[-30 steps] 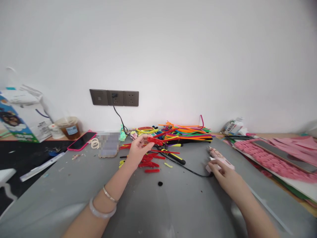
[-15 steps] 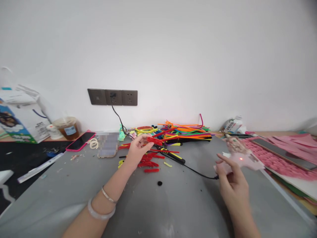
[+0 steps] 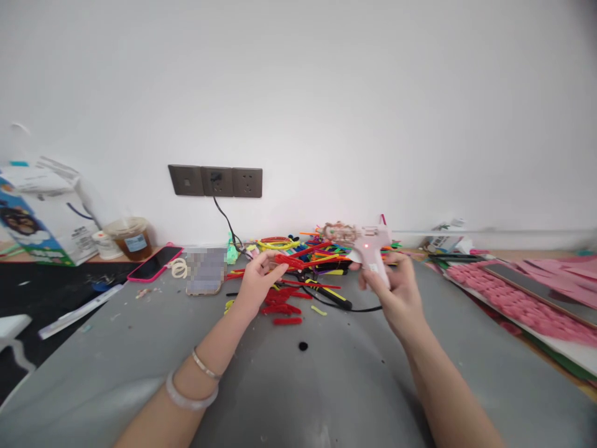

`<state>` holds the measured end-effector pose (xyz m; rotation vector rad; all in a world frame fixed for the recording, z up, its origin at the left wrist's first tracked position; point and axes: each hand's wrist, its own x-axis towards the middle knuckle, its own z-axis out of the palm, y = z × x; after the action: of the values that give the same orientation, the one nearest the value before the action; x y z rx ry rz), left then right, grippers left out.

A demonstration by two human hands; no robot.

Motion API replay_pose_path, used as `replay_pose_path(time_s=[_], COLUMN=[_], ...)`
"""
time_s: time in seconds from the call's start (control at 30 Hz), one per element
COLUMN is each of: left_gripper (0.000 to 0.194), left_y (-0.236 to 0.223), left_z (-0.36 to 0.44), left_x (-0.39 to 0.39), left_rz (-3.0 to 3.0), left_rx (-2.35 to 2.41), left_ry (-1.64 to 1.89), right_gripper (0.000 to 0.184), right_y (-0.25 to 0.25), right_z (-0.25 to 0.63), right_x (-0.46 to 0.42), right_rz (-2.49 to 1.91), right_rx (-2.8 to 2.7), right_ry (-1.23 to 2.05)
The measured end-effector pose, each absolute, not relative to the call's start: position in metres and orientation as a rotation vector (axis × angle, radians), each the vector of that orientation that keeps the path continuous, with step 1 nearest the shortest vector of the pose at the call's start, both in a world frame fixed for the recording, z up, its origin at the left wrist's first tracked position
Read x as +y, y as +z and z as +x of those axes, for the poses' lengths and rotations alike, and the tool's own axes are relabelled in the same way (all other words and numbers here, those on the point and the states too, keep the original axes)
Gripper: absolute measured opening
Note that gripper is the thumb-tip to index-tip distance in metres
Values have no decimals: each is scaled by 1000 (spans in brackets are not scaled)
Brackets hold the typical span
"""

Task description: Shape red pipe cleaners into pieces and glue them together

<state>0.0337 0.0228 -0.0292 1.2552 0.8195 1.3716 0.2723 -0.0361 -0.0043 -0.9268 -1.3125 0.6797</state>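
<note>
My left hand [image 3: 257,283] pinches a red pipe cleaner piece [image 3: 289,261] between thumb and fingers, above the middle of the grey table [image 3: 261,379]. Wrapped round the handle of a pale pink hot glue gun [image 3: 372,254] is my right hand [image 3: 402,297]. The gun is raised, its red light shows, and its nozzle end, partly covered in glue-like lumps, points left toward the red piece without touching it. Short red pipe cleaner pieces [image 3: 280,302] lie below my left hand. Yellow-and-black pliers [image 3: 329,295] rest just behind, partly hidden.
Coloured pipe cleaners [image 3: 275,244] are heaped against the wall. A black cord [image 3: 225,218] runs from the socket [image 3: 217,182]. To the left are a pink-cased phone [image 3: 155,264], a drink cup [image 3: 130,238] and a carton [image 3: 51,211]. Pink braided material [image 3: 504,286] lies right.
My right hand has lifted the glue gun from the right side of the table and carried it left, closing round its handle. My left hand stays nearly still with the red piece.
</note>
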Motion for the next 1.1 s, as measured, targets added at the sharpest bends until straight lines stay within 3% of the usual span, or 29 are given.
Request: replay_pose_path(time_s=[0.2,0.47,1.1], left_gripper=[36,34,24], left_y=[-31,-32,-31], left_z=[34,34,36], left_x=[24,23,21], left_rz=[1229,1276,1419], left_rx=[878,895,876], left_ry=[1372,1358,1370], right_gripper=[35,45,44], right_y=[-8,-11,-23], right_z=[252,250,248], right_x=[-5,-18,-25], right_rz=[-730,-706,-795], right_rx=[-1247,-1260,-1413], right_ry=[1194,1443,1489])
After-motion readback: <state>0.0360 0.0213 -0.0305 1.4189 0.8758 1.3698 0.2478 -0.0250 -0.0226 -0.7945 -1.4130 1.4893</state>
